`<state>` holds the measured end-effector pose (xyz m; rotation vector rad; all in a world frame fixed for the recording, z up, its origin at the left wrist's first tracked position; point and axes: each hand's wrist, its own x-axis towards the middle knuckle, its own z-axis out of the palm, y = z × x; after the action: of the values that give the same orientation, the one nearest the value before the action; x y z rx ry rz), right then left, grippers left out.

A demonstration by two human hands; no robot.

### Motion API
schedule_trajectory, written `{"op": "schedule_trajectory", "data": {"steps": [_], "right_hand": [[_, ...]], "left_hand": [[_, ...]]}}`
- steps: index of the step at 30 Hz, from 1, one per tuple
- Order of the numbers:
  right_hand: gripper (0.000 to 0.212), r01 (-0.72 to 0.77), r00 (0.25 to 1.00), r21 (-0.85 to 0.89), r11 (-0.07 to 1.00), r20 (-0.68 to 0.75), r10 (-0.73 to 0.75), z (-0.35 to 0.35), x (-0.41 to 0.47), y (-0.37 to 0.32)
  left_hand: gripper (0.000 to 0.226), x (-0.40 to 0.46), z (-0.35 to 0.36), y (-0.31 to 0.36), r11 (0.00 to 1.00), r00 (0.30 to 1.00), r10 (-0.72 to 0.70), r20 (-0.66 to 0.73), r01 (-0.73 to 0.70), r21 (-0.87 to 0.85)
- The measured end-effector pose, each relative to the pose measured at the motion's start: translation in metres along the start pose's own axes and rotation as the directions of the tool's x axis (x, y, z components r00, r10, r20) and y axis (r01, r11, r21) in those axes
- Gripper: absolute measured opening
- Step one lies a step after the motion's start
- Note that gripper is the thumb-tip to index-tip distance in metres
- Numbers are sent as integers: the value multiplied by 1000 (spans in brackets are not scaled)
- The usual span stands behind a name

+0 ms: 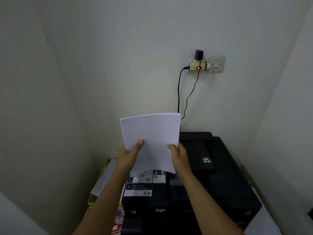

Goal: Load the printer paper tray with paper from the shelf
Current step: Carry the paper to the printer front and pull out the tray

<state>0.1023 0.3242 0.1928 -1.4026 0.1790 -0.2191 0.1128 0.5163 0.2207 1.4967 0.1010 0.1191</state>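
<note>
A stack of white paper [152,133] stands upright in front of me, slightly bowed, its lower edge just above the black printer [211,184]. My left hand [129,155] grips the stack's left edge with the thumb on the front. My right hand [178,156] grips the right edge the same way. Below the paper, the printer's raised rear part shows white instruction labels [145,179]. The paper tray's opening is hidden behind the stack and my hands.
A wall socket with an adapter and a red light [198,65] sits above the printer, its cables [178,92] hanging down behind it. A yellow tray with papers [103,180] stands left of the printer. Walls close in on both sides.
</note>
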Motion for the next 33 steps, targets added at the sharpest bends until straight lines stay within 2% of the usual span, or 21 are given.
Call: {"op": "schedule_trajectory", "data": {"steps": [8, 13, 17, 22, 25, 29, 33], "right_hand": [[30, 5, 1000, 24, 1000, 14, -5, 4, -1, -2], [31, 33, 999, 13, 999, 24, -33, 5, 2, 4], [32, 22, 999, 22, 1000, 38, -23, 3, 6, 8], [35, 3, 998, 1, 1000, 65, -3, 2, 7, 12], [35, 37, 996, -51, 998, 81, -33, 2, 6, 8], [31, 69, 994, -95, 993, 93, -60, -6, 7, 2], [33, 73, 992, -105, 992, 113, -62, -23, 2, -9]], "left_hand": [[27, 10, -2, 0, 1000, 999, -10, -39, 11, 8], [46, 12, -5, -2, 1000, 999, -1, -43, 2, 21], [48, 14, -8, -4, 999, 1000, -31, 0, 31, 40], [31, 15, -9, -8, 995, 997, -73, 30, 71, 71], [26, 17, -8, -6, 995, 999, -45, 23, 43, 88], [36, 19, -4, -1, 988, 1000, -17, 10, 15, 151], [38, 16, 4, 3, 983, 999, -13, 47, 4, 185]]}}
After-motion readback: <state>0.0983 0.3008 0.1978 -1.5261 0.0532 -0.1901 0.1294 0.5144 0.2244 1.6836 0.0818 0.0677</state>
